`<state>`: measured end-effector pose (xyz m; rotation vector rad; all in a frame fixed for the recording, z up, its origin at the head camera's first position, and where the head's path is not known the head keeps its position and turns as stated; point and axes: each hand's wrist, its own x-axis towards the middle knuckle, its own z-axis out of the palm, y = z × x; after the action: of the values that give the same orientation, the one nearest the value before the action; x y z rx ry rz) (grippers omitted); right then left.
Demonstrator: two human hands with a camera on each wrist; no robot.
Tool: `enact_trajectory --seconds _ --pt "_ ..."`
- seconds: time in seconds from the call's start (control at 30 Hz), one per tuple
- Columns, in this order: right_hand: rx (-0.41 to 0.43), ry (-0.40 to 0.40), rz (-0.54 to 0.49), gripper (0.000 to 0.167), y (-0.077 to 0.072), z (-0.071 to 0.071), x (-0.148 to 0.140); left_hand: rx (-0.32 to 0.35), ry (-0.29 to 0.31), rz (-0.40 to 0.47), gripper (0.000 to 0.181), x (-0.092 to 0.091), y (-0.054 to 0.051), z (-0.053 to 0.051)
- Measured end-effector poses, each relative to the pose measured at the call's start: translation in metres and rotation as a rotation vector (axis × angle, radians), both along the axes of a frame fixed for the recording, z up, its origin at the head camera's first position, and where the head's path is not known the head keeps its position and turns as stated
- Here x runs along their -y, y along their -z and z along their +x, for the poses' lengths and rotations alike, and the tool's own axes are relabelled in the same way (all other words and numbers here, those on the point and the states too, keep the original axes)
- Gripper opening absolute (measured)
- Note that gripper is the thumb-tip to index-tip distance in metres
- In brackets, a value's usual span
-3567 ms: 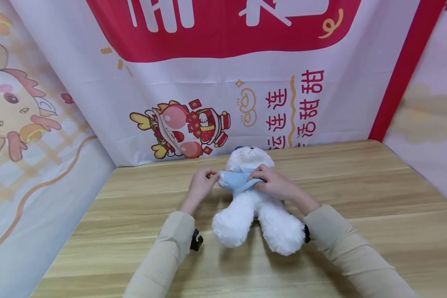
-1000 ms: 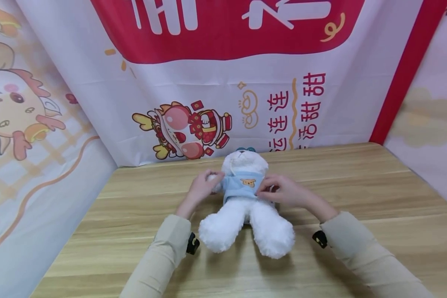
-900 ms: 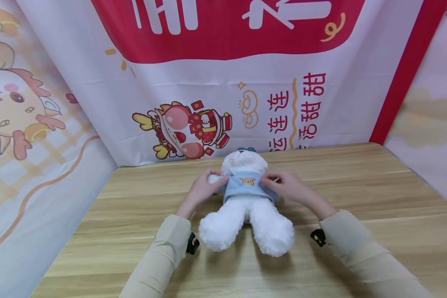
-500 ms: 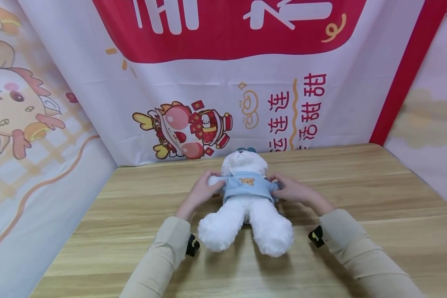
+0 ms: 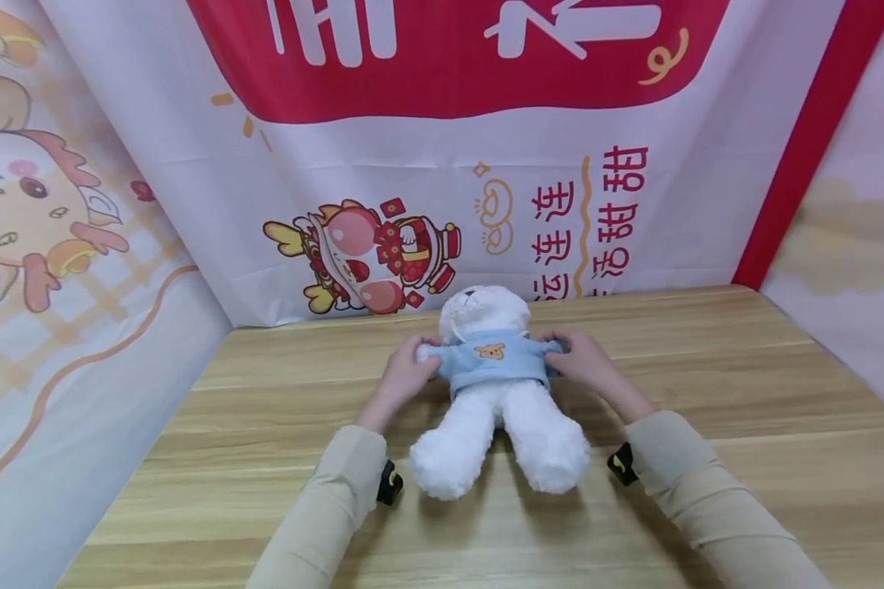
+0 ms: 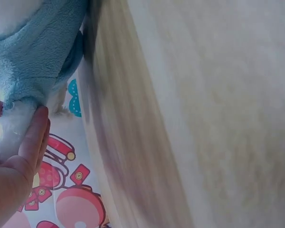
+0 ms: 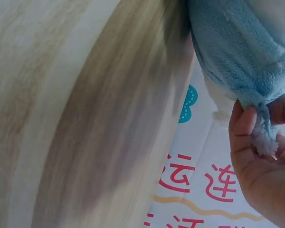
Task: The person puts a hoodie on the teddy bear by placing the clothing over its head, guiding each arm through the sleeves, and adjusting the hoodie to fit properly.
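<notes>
A white plush toy (image 5: 486, 311) in a light blue shirt (image 5: 501, 376) with a small brown animal face faces up over the table, feet towards me. My left hand (image 5: 405, 370) grips its arm at the left; in the left wrist view the fingers close round the white paw (image 6: 19, 123) just past the sleeve cuff. On the other side my right hand (image 5: 585, 360) pinches the other sleeve end (image 7: 251, 97), where a fluffy paw tip (image 7: 264, 142) pokes out. A teal bow (image 6: 74, 97) with white stitching shows behind the toy in the wrist views.
The toy is over a wood-grain table (image 5: 280, 458). Close behind stands a white and red printed cloth (image 5: 427, 164). More printed cloth hangs at the left (image 5: 140, 393) and right. Black straps (image 5: 389, 483) show at both wrists.
The shirt front, earlier bunched up, now lies smooth over the body. My right hand has gone from the hem to the right sleeve. Lately the head has tipped back, hiding the bow from above.
</notes>
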<state>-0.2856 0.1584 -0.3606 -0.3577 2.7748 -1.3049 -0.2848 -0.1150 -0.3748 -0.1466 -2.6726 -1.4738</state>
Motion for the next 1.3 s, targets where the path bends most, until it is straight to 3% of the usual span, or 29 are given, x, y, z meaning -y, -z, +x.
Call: enact_trajectory --seconds 0.23,0.43,0.53,0.63,0.73,0.83,0.9,1.0,1.13,1.3 --pt "-0.015 0.004 -0.047 0.026 -0.002 0.001 0.001 -0.108 0.033 -0.190 0.016 0.001 0.002 -0.003" --pt "-0.026 0.087 -0.046 0.014 0.000 -0.002 0.002 -0.116 0.021 -0.254 0.011 0.002 0.001 -0.005" --pt "-0.028 0.107 -0.051 0.011 0.002 -0.004 -0.001 -0.110 -0.009 -0.261 0.011 0.005 0.001 -0.007" --pt "-0.045 0.096 -0.039 0.012 0.005 -0.006 -0.004 -0.121 0.002 -0.229 0.010 0.007 0.001 -0.007" --pt "-0.056 0.031 -0.045 0.017 0.006 -0.006 -0.008 -0.091 0.021 -0.147 0.014 0.010 0.003 -0.006" --pt "0.013 -0.066 -0.090 0.027 0.006 -0.004 -0.013 -0.027 -0.010 -0.064 0.023 0.013 0.003 -0.002" --pt "0.085 -0.122 -0.131 0.036 0.005 -0.002 -0.017 -0.011 -0.031 -0.058 0.027 0.014 0.002 0.001" --pt "0.137 -0.162 -0.157 0.044 0.006 -0.002 -0.018 -0.047 -0.041 -0.152 0.022 0.012 0.000 0.006" --pt "0.106 -0.164 -0.158 0.042 0.009 -0.002 -0.017 -0.089 -0.044 -0.297 0.020 0.004 -0.002 0.010" --pt "0.073 -0.142 -0.135 0.041 0.011 -0.003 -0.014 -0.075 -0.110 -0.362 0.019 -0.004 -0.005 0.013"
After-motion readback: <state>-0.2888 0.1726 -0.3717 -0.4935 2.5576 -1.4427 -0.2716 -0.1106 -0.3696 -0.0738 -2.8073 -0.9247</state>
